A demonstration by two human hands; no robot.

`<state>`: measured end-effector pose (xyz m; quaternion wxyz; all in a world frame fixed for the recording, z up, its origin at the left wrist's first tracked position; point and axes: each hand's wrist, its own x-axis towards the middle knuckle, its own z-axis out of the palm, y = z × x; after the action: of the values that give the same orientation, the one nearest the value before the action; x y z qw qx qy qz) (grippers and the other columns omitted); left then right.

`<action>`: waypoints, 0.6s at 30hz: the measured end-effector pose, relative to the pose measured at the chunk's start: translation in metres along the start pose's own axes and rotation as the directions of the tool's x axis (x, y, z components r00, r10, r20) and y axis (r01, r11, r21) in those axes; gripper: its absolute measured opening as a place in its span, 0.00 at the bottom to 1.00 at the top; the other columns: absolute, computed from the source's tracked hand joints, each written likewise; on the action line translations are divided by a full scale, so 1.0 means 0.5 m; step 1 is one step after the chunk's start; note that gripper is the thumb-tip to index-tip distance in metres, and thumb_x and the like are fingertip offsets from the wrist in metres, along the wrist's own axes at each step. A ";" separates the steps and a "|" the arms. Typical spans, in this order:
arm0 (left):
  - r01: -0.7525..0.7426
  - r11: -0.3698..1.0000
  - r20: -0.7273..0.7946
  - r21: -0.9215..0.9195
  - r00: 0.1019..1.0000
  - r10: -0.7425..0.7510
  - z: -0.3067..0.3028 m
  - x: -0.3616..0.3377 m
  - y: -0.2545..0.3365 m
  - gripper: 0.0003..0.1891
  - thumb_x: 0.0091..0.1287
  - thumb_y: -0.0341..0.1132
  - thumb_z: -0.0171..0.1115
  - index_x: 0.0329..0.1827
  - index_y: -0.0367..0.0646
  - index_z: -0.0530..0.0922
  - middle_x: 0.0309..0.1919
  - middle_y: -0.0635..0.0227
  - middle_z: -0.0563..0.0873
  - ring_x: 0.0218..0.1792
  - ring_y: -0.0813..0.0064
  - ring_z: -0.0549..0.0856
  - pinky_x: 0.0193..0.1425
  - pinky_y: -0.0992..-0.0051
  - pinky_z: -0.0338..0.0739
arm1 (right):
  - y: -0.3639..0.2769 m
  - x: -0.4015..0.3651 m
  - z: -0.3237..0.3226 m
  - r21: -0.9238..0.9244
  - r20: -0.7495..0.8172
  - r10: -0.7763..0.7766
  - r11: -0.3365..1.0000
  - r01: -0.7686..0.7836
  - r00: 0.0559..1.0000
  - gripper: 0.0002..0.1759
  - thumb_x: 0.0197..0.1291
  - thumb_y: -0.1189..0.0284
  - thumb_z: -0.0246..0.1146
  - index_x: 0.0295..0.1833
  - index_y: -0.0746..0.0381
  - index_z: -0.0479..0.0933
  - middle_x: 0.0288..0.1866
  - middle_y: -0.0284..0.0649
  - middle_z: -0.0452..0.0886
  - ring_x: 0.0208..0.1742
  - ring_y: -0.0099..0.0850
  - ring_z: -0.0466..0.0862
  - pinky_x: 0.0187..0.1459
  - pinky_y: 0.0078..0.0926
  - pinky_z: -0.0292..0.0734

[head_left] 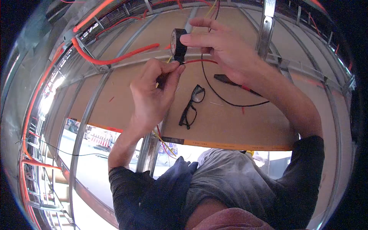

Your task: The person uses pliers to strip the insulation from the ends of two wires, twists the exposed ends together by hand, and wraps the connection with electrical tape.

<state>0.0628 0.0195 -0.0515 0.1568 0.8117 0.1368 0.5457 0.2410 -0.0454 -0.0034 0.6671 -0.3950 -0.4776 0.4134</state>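
Note:
My left hand [153,88] is closed in a pinch around thin wires, at the spot where a strip of black tape meets them. A red wire [201,60] runs right from those fingertips. Just above stands a roll of black electrical tape [178,45] on edge, its strip reaching down to the pinch. My right hand [230,46] has a fingertip pressed on the roll's side, with its other fingers partly hidden or stretched above. Below the right hand lies a tool with dark jaws and a red-and-black handle [230,81], partly covered by the forearm.
Black-framed eyeglasses [191,107] lie on the brown board [241,126]. A black cable [226,100] curves across it. Metal studs [92,99] and orange flexible conduit [115,59] surround the area. Yellow and red wire ends [165,145] hang near the board's lower edge.

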 end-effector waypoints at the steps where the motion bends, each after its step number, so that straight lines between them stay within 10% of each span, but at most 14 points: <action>1: 0.050 0.998 0.009 -0.038 0.999 -0.049 0.000 0.000 0.001 0.05 0.65 0.24 0.71 0.37 0.35 0.81 0.26 0.70 0.82 0.26 0.88 0.79 0.27 0.83 0.72 | 0.000 -0.002 -0.002 -0.001 0.001 -0.001 1.000 0.001 1.000 0.41 0.49 0.67 0.78 0.66 0.64 0.65 0.48 0.40 0.80 0.53 0.34 0.80 0.55 0.35 0.75; 10: 0.183 0.935 -0.011 -0.303 0.981 -0.196 -0.005 0.016 -0.012 0.06 0.67 0.25 0.68 0.43 0.36 0.80 0.27 0.72 0.84 0.30 0.89 0.80 0.32 0.86 0.73 | 0.001 -0.036 -0.015 -0.054 0.178 -0.189 0.978 0.201 0.966 0.36 0.54 0.69 0.75 0.65 0.64 0.66 0.50 0.37 0.83 0.54 0.30 0.82 0.58 0.31 0.75; 13: 0.221 0.968 0.090 -0.118 0.973 -0.211 -0.026 0.024 0.007 0.07 0.69 0.26 0.66 0.47 0.36 0.81 0.27 0.74 0.83 0.28 0.90 0.78 0.30 0.86 0.72 | 0.007 -0.065 -0.024 -0.178 0.269 -0.231 0.942 0.283 0.935 0.32 0.58 0.78 0.70 0.66 0.62 0.65 0.52 0.39 0.82 0.58 0.26 0.79 0.63 0.30 0.72; 18: 0.448 0.876 0.363 -0.179 0.858 -0.364 -0.052 0.044 -0.013 0.09 0.69 0.27 0.65 0.50 0.35 0.82 0.31 0.75 0.83 0.30 0.90 0.78 0.33 0.84 0.72 | 0.057 -0.104 -0.058 -0.628 0.418 -0.330 0.568 0.532 0.846 0.27 0.56 0.73 0.75 0.59 0.58 0.72 0.48 0.34 0.82 0.55 0.27 0.82 0.56 0.30 0.76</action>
<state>0.0467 0.0369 -0.0263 0.3930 0.8139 0.2069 0.3746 0.2534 -0.0878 -0.0526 0.4692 -0.4389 -0.7639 0.0601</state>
